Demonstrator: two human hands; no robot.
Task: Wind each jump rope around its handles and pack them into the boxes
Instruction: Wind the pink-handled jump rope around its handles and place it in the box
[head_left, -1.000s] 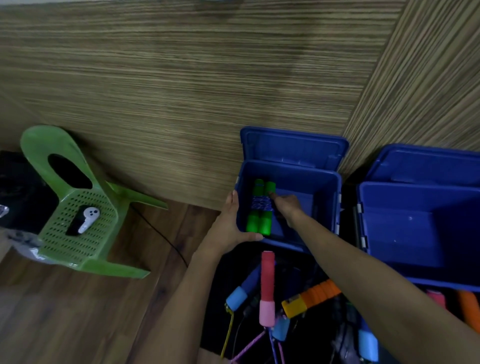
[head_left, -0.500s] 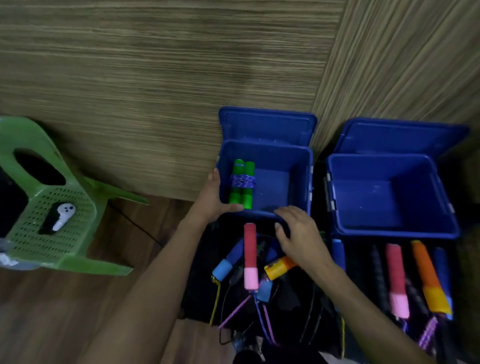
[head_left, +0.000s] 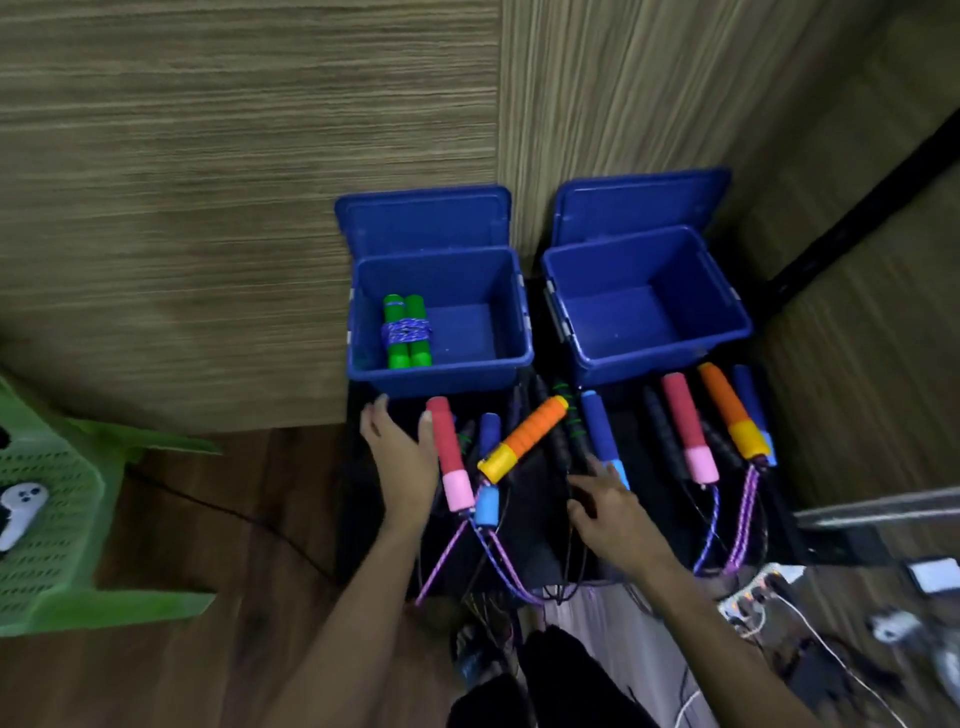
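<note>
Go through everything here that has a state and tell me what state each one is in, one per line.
Left box: lid up, holds one wound rope.
Right box: lid up, nothing visible inside.
Green-handled rope: wound around its handles, packed.
Red-and-pink handle: loose, cord unwound.
Orange-and-yellow handle: loose, lying tilted.
Left hand: open, beside the red-and-pink handle.
Right hand: open, over the black cords.

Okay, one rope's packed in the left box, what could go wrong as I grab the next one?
The cords below the red and pink handle cross and overlap, so lifting that handle may drag the orange handle along. The right hand hovers open over dark handles that hardly stand out from the black mat, so picking a mismatched pair seems possible.
</note>
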